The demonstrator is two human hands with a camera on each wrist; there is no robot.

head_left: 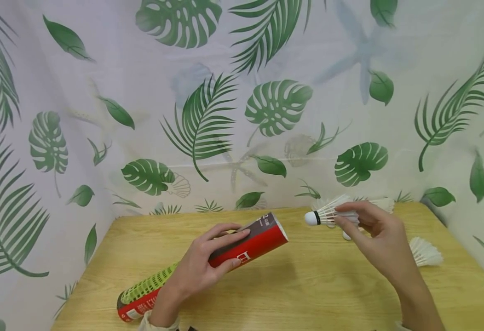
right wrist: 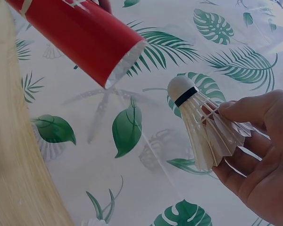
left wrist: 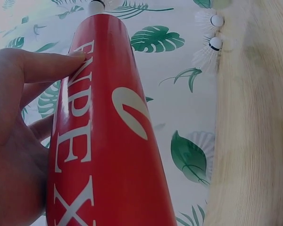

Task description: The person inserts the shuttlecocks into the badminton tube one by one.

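My left hand (head_left: 206,257) grips a red, grey and green shuttlecock tube (head_left: 262,239) around its upper part. The tube is tilted, its uncapped end up and to the right, its lower end by the table's front left. In the right wrist view that open mouth (right wrist: 127,63) shows a pale inside. My right hand (head_left: 378,239) pinches a white shuttlecock (right wrist: 198,122) by its feather skirt. The shuttlecock's rounded cork (head_left: 311,218), with a black band, points left toward the tube mouth, a short gap apart from it.
On the right of the wooden table (head_left: 308,285) lies a loose shuttlecock (head_left: 425,252). Others (head_left: 384,204) lie farther back, partly hidden behind my right hand. A leaf-printed cloth (head_left: 242,138) hangs along the back and sides of the table.
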